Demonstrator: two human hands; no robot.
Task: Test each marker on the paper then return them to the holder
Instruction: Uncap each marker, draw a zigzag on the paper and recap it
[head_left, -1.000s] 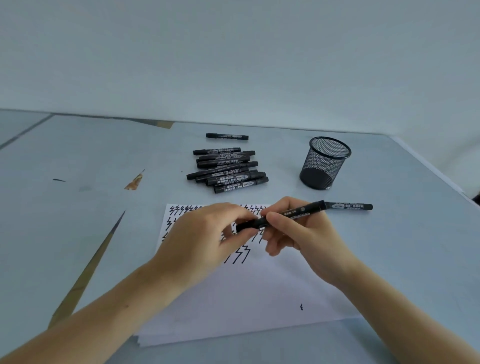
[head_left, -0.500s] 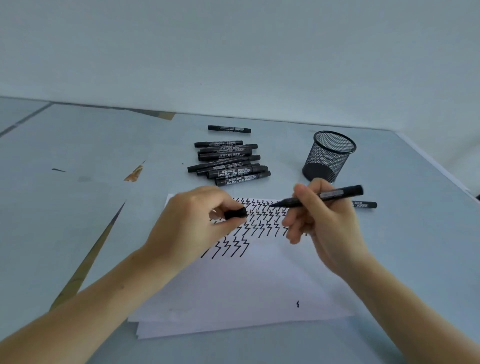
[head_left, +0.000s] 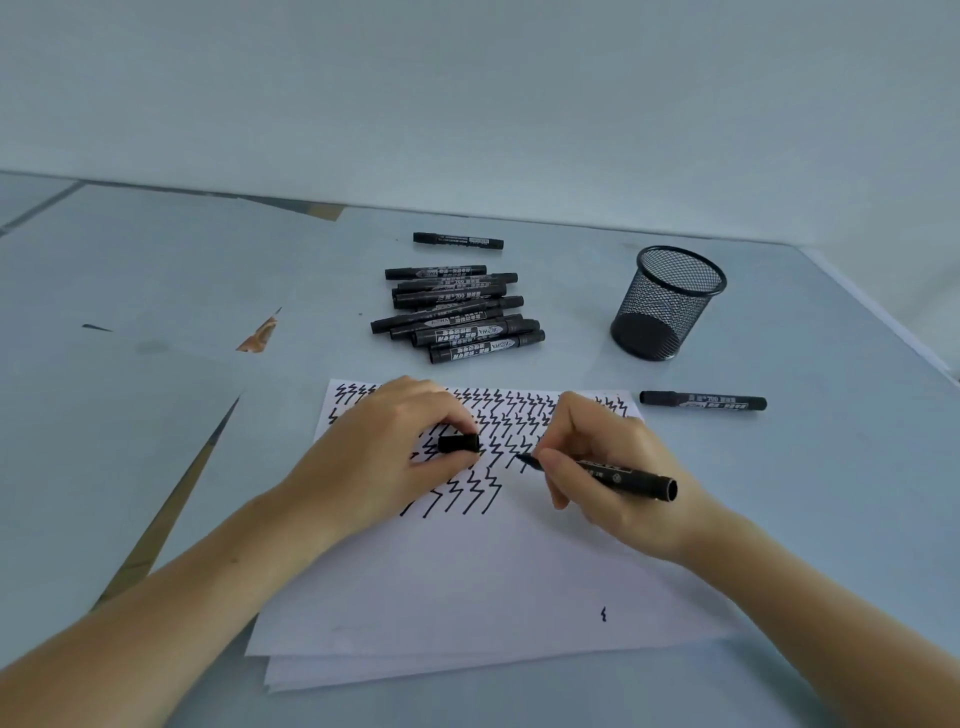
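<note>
right hand (head_left: 610, 467) – marker (head_left: 618, 475) seemingly touching paper (head_left: 467, 582)

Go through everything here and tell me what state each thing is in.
Black marker in right hand: uncapped, tip at paper.
Black cap: off, pinched by left hand.
Black mesh holder: upright, empty.
White paper: partly covered in zigzags.
Pile of black markers: capped, lying flat.

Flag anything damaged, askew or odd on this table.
The pale blue table surface is damaged: a brown chipped patch left of the pile of black markers, and a long brown gash beside the white paper sheets. The black mesh holder stands upright.
</note>
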